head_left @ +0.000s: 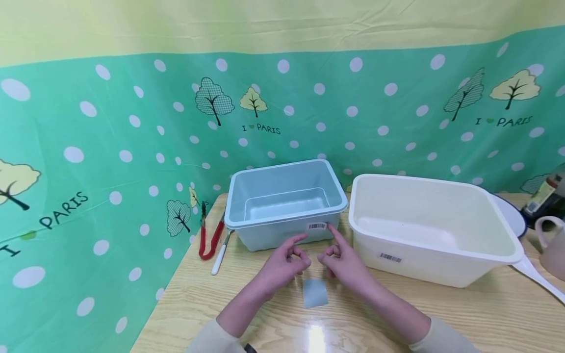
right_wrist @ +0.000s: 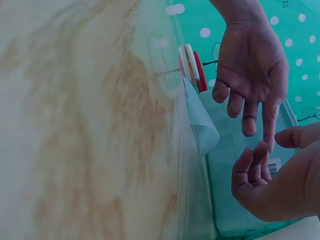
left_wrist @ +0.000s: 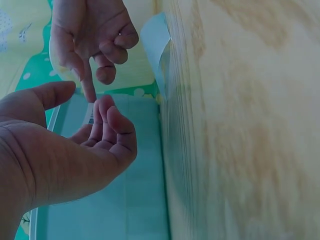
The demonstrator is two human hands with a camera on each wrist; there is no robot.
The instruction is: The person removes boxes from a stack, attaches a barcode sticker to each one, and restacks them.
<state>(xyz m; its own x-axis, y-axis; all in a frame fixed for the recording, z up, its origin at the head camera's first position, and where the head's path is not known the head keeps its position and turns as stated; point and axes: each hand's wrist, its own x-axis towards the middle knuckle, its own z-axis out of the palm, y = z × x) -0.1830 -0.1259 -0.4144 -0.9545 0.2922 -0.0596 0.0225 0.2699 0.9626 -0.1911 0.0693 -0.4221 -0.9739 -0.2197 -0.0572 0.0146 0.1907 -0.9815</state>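
Left hand [head_left: 282, 262] and right hand [head_left: 342, 260] are hovering loosely curled, empty, index fingers reaching toward the blue bin [head_left: 284, 203] at twelve o'clock, above a pale sheet [head_left: 315, 292].

A small pale blue square sheet [head_left: 315, 292] lies on the wooden table, lower centre of the head view, one edge curling upward.

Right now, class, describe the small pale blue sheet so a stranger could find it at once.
Start at the wooden table and find the blue tub at its back. In front of it, both hands hover; the small pale blue sheet lies flat just below them, the only flat, thin thing there.
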